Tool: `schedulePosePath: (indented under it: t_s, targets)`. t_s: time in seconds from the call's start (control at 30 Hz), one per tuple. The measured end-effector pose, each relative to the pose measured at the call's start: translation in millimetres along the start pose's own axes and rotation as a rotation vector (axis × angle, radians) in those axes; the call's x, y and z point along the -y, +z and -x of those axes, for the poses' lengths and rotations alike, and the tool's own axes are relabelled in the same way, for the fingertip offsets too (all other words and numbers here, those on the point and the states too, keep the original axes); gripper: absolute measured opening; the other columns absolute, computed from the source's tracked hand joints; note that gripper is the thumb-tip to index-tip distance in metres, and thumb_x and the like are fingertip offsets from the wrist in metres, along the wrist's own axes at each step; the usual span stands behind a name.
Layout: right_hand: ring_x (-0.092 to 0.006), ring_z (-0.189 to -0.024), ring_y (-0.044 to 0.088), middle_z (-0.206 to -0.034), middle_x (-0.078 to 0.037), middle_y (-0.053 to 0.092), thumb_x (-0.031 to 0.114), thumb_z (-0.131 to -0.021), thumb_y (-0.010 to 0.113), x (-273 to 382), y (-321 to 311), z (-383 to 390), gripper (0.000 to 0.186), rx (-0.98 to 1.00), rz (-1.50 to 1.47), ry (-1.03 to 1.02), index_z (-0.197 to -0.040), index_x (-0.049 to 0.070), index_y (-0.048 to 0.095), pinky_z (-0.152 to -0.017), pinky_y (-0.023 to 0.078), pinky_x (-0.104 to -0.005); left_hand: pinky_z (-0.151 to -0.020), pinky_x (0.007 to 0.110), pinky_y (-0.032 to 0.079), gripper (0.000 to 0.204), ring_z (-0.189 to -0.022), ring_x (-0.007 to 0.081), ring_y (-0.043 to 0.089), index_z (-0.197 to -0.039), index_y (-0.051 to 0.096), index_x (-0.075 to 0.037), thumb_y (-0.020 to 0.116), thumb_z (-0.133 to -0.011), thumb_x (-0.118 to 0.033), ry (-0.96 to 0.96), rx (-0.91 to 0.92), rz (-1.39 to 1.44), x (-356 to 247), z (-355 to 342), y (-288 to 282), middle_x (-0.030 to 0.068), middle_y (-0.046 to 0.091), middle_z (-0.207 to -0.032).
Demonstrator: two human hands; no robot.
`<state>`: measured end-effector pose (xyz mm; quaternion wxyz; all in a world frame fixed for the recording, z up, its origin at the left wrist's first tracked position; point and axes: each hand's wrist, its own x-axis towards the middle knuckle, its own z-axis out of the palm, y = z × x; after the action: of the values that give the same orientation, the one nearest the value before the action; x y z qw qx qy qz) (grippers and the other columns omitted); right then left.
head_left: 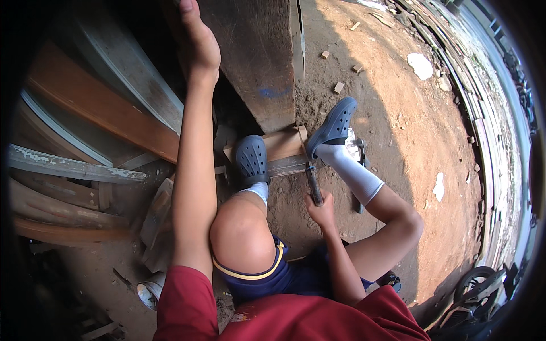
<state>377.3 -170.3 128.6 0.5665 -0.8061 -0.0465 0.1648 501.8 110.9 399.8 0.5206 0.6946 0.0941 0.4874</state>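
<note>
My right hand (322, 210), low between my legs, is closed around the dark handle of a hammer (314, 186). The hammer's small head end lies close to a short wooden board (278, 145) on the ground. My left foot's grey-blue clog (252, 158) rests on that board, and the other clog (334, 125) is at its right end. A big dark wooden post or panel (256, 62) stands over the board's far side. Stretched forward at the upper left, my left hand (200, 45) is beside this panel. Its thumb points up, while the other fingers are hidden.
Curved wooden frames and planks (96, 96) are stacked at the left. A white can (151, 291) lies below them. Small wood blocks (339, 87) are scattered on the dirt beyond my feet. Long planks (480, 131) line the right side, with a parked motorcycle (475, 290) at lower right.
</note>
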Motion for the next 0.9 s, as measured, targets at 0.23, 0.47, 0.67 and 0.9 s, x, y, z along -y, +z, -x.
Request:
schedulePosePath:
  t_s: [0.23,0.47,0.67,0.9]
  targets:
    - [-0.0120,-0.052,0.038,-0.051,-0.006,0.038,0.016,-0.073,0.066,-4.2,9.9,-56.7,0.029,-0.072,-0.059,-0.064,-0.062,-0.001,0.045,-0.051,0.036,-0.0347,-0.113,0.037,0.016,0.089,-0.139,0.0281,0.017,-0.145,0.014,0.001,0.027,-0.090,-0.068,-0.156,-0.001,0.278,6.5,3.5,9.2,0.0150,0.016,-0.152]
    - [-0.0121,-0.051,0.036,-0.052,-0.008,0.038,0.016,-0.074,0.065,-4.2,-26.9,2.1,0.028,0.061,0.010,0.004,-0.063,-0.002,0.046,-0.050,0.036,-0.0350,-0.114,0.037,0.012,0.087,-0.140,0.0267,0.013,-0.146,0.010,0.000,0.031,-0.091,-0.064,0.030,-0.082,0.091,0.4,4.8,11.2,0.0158,0.011,-0.153]
    - [-0.0140,-0.050,0.039,-0.051,-0.011,0.040,0.015,-0.072,0.064,-12.9,13.0,-49.3,0.027,-0.001,-0.122,-0.031,-0.062,-0.001,0.045,-0.050,0.037,-0.0350,-0.114,0.037,0.011,0.090,-0.141,0.0275,0.012,-0.146,0.008,0.000,0.030,-0.090,-0.066,-0.040,-0.063,0.132,-0.5,4.7,5.5,0.0155,0.008,-0.153]
    - [-0.0153,-0.050,0.040,-0.051,-0.009,0.040,0.017,-0.071,0.064,11.6,-19.3,-28.0,0.030,0.035,-0.026,0.008,-0.060,0.001,0.043,-0.051,0.038,-0.0357,-0.114,0.037,0.010,0.090,-0.141,0.0273,0.010,-0.147,0.007,-0.001,0.031,-0.089,-0.067,-0.034,-0.094,0.162,-7.1,4.2,13.5,0.0155,0.006,-0.154]
